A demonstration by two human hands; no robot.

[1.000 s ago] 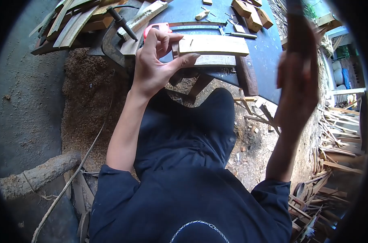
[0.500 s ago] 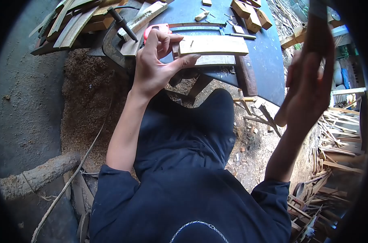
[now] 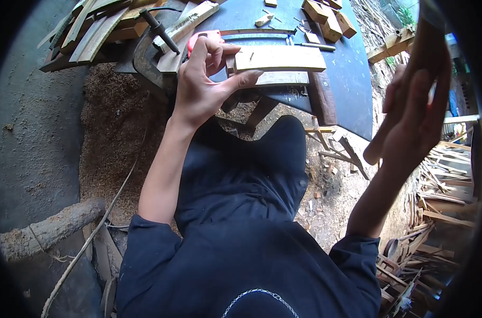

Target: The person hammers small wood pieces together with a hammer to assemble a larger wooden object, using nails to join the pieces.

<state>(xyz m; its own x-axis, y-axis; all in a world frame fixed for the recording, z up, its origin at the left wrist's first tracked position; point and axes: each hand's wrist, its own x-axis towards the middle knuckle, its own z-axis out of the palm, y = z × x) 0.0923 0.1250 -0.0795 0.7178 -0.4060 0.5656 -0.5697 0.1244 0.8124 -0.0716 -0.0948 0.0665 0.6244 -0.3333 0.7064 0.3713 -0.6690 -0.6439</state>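
Observation:
A pale wood block (image 3: 283,58) with a nail (image 3: 251,56) standing in its top lies at the table's near edge, over another pale board (image 3: 283,78). My left hand (image 3: 206,74) grips the block's left end between thumb and fingers. Beside its fingers is a red tape measure (image 3: 214,36). My right hand (image 3: 416,116) is raised at the right, away from the block, wrapped round the wooden handle (image 3: 431,45) of a tool whose head is out of clear view at the top edge.
Loose nails and small wood pieces (image 3: 263,20) lie on the blue table (image 3: 352,95). Short wood blocks (image 3: 331,26) sit at its back right. A metal clamp (image 3: 161,33) and stacked strips (image 3: 100,40) stand at the left. Scrap wood (image 3: 448,185) covers the right floor.
My right hand and the tool have moved slightly to the right. My left hand and the block have stayed nearly where they were.

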